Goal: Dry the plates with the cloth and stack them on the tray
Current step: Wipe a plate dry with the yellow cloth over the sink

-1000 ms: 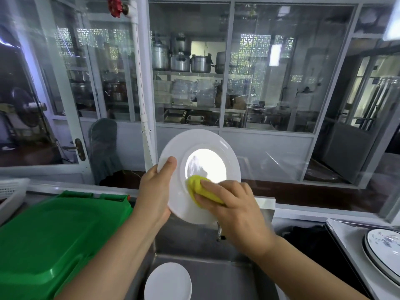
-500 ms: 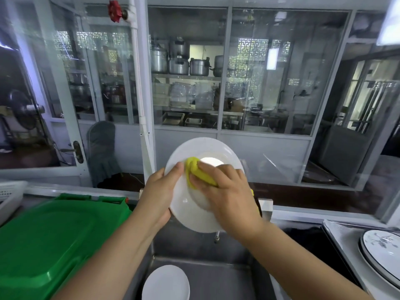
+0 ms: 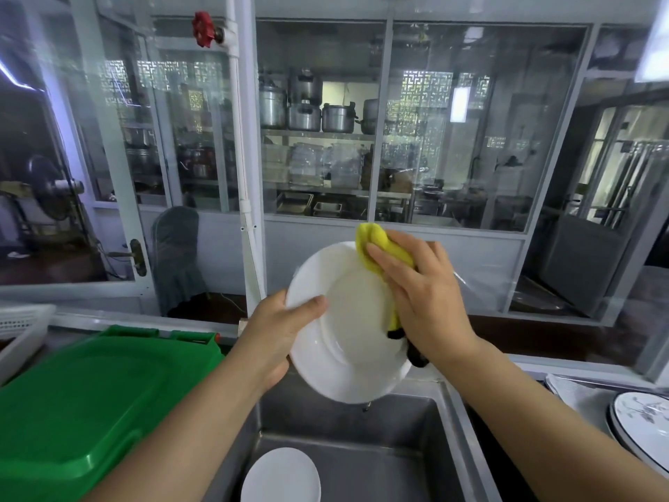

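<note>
A glossy white plate (image 3: 347, 320), tilted above the sink (image 3: 362, 447), is gripped at its rim by the left hand (image 3: 278, 331) while the right hand (image 3: 423, 298) presses a yellow cloth (image 3: 376, 248) against its upper edge.

Steel sink (image 3: 449, 422) holds 1 white plate (image 3: 280, 476); green lid (image 3: 90, 400) beside it.

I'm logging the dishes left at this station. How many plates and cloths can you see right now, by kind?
Plain white plates: 2, one held over the sink, one lying in the sink
Patterned plates: 1 visible at the right edge; more beneath it cannot be told
Yellow cloths: 1
Total: 4
</note>
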